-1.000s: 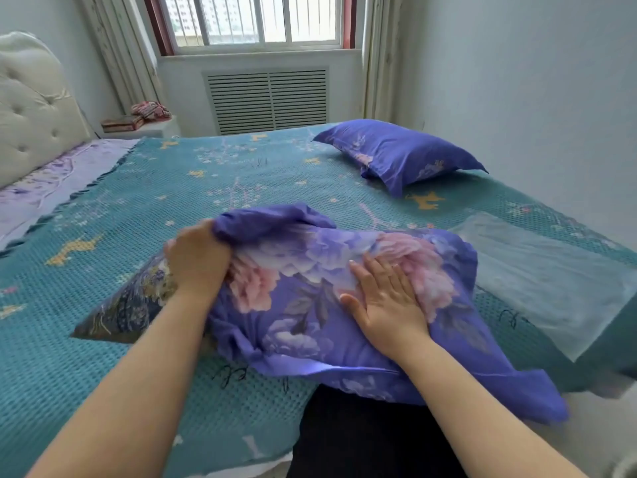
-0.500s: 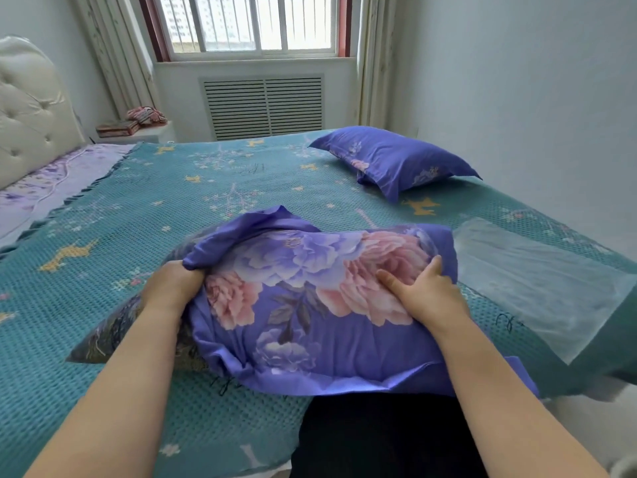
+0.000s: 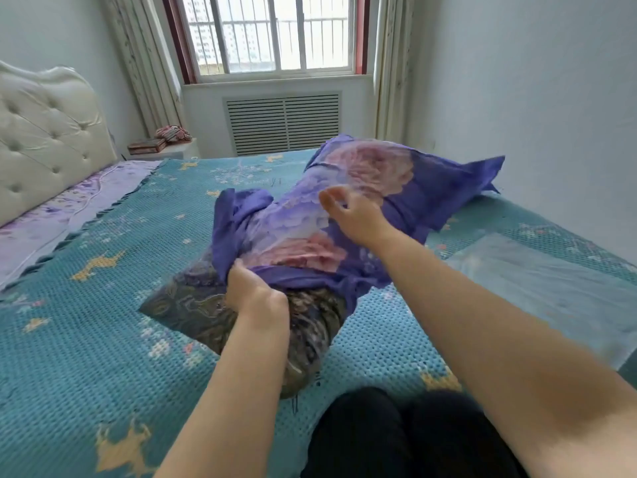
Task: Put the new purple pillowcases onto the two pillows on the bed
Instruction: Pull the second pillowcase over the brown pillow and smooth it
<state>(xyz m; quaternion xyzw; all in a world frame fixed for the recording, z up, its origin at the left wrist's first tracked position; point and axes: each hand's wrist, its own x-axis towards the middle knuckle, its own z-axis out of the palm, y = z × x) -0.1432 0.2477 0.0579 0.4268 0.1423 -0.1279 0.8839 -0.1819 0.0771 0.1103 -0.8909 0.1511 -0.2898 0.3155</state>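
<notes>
A pillow point(image 3: 241, 315) in a dark patterned cover lies on the teal bedspread point(image 3: 86, 339), its far end raised. A purple floral pillowcase point(image 3: 310, 229) covers the far half; the near dark half is bare. My left hand point(image 3: 253, 291) grips the pillowcase's bunched open edge at the pillow's middle. My right hand point(image 3: 355, 215) is over the top of the case with fingers loosely spread, gripping nothing. A purple corner point(image 3: 475, 181) shows behind at the right; I cannot tell whether it is the second pillow.
A tufted white headboard point(image 3: 44, 132) stands at the left, with a nightstand point(image 3: 165, 150) holding a book and cloth beside it. A clear plastic sheet point(image 3: 537, 277) lies on the bed at the right. The wall is close on the right. My dark-clad legs point(image 3: 396, 436) are at the bed's near edge.
The pillow has swung round, so its cased end now points away and up. My right hand has let go of its side and lifted. My left hand still grips the case's edge.
</notes>
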